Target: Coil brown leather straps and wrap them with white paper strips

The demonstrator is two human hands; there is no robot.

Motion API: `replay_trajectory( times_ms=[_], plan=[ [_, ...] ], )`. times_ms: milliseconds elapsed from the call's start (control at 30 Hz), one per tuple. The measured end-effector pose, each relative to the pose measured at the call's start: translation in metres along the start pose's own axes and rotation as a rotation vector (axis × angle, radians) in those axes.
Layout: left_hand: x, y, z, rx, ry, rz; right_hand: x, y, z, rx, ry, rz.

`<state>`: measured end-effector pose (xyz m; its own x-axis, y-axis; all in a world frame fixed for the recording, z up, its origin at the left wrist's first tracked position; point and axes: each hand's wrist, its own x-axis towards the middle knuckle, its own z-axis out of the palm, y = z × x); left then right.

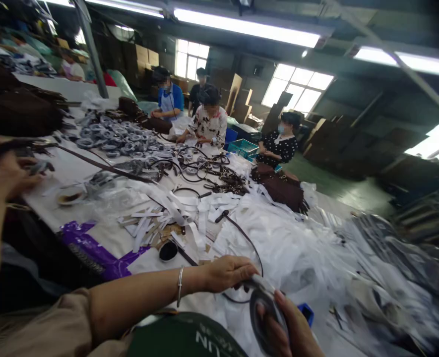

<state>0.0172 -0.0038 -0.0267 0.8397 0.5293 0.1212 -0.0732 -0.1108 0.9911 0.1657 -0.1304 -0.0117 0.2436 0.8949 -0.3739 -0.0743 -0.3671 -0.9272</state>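
Note:
My left hand (224, 272) reaches in from the lower left, a thin bracelet on its wrist. My right hand (286, 327) comes up from the bottom edge. Both grip a coiled dark belt (260, 312) that looks wrapped in clear film; the left pinches its top, the right cups its side. The coil is held just above a heap of clear plastic bags (297, 243). A thin dark strap (249, 240) curves over the table behind my left hand.
A long white table (70, 171) carries white paper strips (174, 213), a heap of coiled belts (111, 136), loose dark belts (212, 173) and purple plastic (93, 250). Another person's hand (7, 173) at far left holds a dark strap. Three co-workers (210, 124) sit at the far side.

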Motion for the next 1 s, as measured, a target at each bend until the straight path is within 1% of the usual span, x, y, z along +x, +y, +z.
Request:
replay_trajectory(
  times_ms=[67, 100, 167, 233, 300, 367, 400, 433, 500, 567, 633, 700, 733, 800, 933, 1000],
  plan=[
    [-0.004, -0.007, 0.001, -0.133, 0.104, -0.043, 0.018, -0.001, 0.012, 0.303, -0.139, 0.107],
    [-0.006, -0.010, 0.003, -0.187, 0.169, -0.066, 0.026, -0.001, 0.019, 0.427, -0.163, 0.115],
    [-0.010, -0.018, 0.008, -0.266, 0.325, -0.098, 0.041, 0.002, 0.035, 0.552, -0.131, 0.063],
    [-0.011, -0.024, 0.015, -0.371, 0.443, -0.113, 0.051, 0.008, 0.049, 0.569, -0.083, 0.007],
    [-0.010, -0.028, 0.022, -0.545, 0.466, -0.136, 0.058, 0.015, 0.058, 0.516, -0.039, -0.054],
    [-0.009, -0.032, 0.025, -0.703, 0.469, -0.147, 0.065, 0.020, 0.062, 0.407, 0.026, -0.117],
    [-0.009, -0.034, 0.025, -0.729, 0.488, -0.141, 0.068, 0.021, 0.062, 0.344, 0.067, -0.143],
    [-0.010, -0.036, 0.024, -0.706, 0.522, -0.129, 0.072, 0.023, 0.062, 0.274, 0.107, -0.166],
    [-0.012, -0.040, 0.018, -0.529, 0.615, -0.097, 0.079, 0.026, 0.060, 0.117, 0.148, -0.220],
    [-0.016, -0.044, 0.009, -0.273, 0.694, -0.077, 0.084, 0.030, 0.060, -0.029, 0.153, -0.291],
    [-0.020, -0.047, 0.002, -0.057, 0.718, -0.071, 0.087, 0.036, 0.062, -0.123, 0.186, -0.349],
    [-0.023, -0.049, 0.001, 0.032, 0.709, -0.085, 0.090, 0.041, 0.065, -0.141, 0.225, -0.346],
    [-0.023, -0.051, 0.002, 0.025, 0.712, -0.096, 0.092, 0.043, 0.066, -0.138, 0.222, -0.325],
    [-0.024, -0.054, 0.006, -0.070, 0.740, -0.112, 0.097, 0.047, 0.068, -0.133, 0.197, -0.295],
    [-0.030, -0.066, 0.018, -0.308, 0.838, -0.114, 0.106, 0.059, 0.075, -0.149, 0.257, -0.365],
    [-0.037, -0.072, 0.021, -0.404, 0.913, -0.118, 0.108, 0.068, 0.083, -0.136, 0.239, -0.350]
  ],
)
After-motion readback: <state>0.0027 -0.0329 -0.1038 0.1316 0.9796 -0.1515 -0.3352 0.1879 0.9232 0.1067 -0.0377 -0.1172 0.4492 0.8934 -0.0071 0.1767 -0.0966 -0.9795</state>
